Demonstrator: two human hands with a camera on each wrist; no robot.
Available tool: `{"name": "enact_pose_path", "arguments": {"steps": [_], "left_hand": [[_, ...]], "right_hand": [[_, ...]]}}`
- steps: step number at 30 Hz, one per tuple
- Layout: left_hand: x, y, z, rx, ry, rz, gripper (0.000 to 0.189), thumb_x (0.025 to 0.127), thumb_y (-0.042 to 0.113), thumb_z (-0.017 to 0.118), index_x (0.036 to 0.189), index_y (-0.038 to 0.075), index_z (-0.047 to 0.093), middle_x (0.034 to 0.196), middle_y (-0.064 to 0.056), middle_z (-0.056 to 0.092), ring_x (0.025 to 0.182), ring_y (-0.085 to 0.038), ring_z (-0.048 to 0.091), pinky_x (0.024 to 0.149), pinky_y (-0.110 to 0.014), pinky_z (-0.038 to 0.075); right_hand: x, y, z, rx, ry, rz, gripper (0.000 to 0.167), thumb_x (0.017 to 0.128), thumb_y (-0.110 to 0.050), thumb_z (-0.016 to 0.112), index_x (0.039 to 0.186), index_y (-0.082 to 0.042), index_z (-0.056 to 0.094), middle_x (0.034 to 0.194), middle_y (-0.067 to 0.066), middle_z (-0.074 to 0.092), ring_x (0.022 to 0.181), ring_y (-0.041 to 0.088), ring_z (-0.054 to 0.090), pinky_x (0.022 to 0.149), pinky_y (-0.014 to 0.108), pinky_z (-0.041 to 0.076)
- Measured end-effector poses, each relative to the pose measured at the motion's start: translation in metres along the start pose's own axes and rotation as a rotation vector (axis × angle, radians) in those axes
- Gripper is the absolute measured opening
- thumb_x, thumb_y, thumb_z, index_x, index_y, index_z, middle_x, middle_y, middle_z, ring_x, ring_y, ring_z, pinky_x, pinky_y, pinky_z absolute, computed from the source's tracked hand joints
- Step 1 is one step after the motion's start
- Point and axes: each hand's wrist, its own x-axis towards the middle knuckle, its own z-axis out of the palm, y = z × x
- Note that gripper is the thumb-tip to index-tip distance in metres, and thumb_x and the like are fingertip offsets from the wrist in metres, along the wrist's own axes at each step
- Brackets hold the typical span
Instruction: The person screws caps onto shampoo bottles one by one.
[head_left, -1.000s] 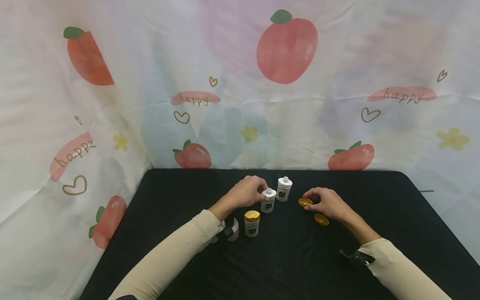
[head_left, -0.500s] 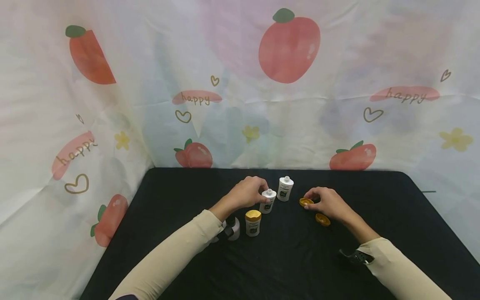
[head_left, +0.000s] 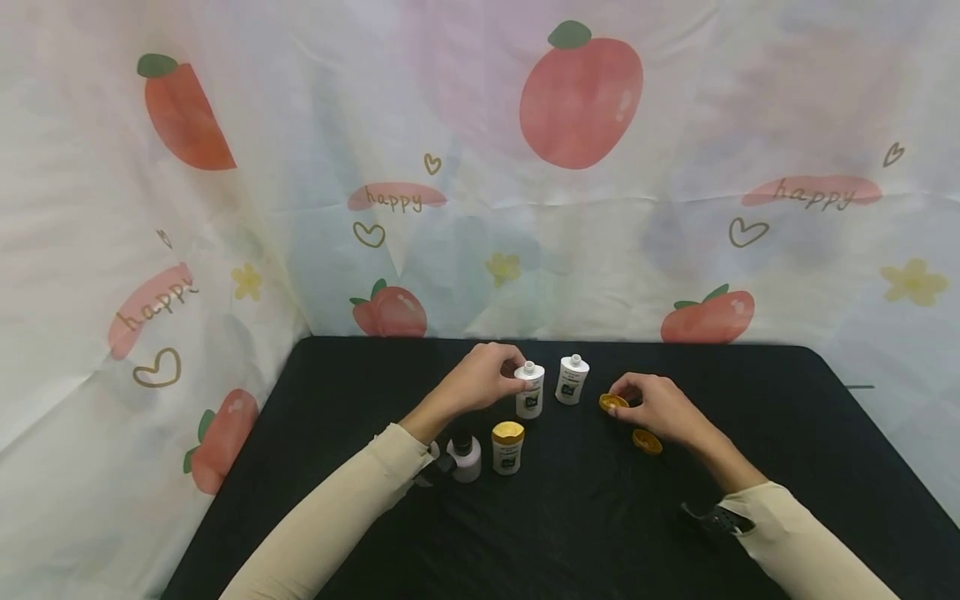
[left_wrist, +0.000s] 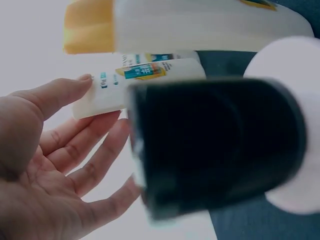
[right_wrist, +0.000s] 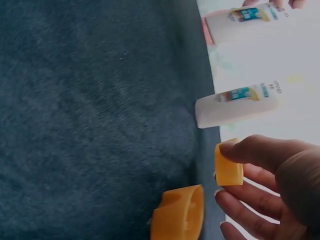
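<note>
right hand [head_left: 660,404] pinches a yellow cap [right_wrist: 229,172]; left hand [head_left: 480,380] grips a white bottle [head_left: 531,400], uncapped, long axis upright. second bottle [head_left: 572,382], also uncapped, stands between the hands, just right of the held one, left of the cap.

A fabric-screened tabletop booth: creased pastel fabric [head_left: 472,100] rises behind and to the left of a black-topped table [head_left: 600,533]. The fabric is printed with red fruit [head_left: 581,104], yellow flowers [head_left: 914,282], outlined hearts [head_left: 369,234] and the word "happy" [head_left: 394,198]. Whether the booth stands in a home, studio or workshop cannot be told.
</note>
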Motion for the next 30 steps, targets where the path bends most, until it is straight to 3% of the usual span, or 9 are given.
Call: {"name": "enact_pose_path", "arguments": {"steps": [10,23,30], "left_hand": [[-0.021,-0.007,-0.019,-0.138,0.089,0.004,0.021,0.096,0.024,0.072,0.109,0.008,0.069,0.103,-0.002,0.071,0.095,-0.015,0.066,0.080,-0.032,0.055],[-0.043,-0.013,-0.030,-0.363,0.306,0.019,0.024,0.098,0.023,0.070,0.113,0.006,0.064,0.105,-0.007,0.070,0.089,-0.017,0.067,0.076,-0.032,0.055],[-0.050,-0.014,-0.029,-0.485,0.297,0.030,0.030,0.101,0.023,0.066,0.125,0.005,0.060,0.115,-0.010,0.066,0.100,-0.021,0.067,0.083,-0.039,0.059]], "right_hand": [[-0.001,-0.010,-0.009,0.054,0.035,-0.034,0.025,0.089,-0.022,0.079,0.108,-0.008,0.070,0.097,0.004,0.072,0.087,0.017,0.065,0.076,0.035,0.055],[-0.005,-0.031,-0.021,0.109,0.109,-0.027,0.028,0.092,-0.028,0.077,0.113,-0.011,0.071,0.102,0.005,0.074,0.089,0.019,0.069,0.077,0.032,0.057],[-0.004,-0.041,-0.026,0.128,0.143,-0.049,0.028,0.092,-0.027,0.077,0.115,-0.012,0.070,0.101,0.002,0.074,0.087,0.017,0.070,0.075,0.023,0.056]]}}
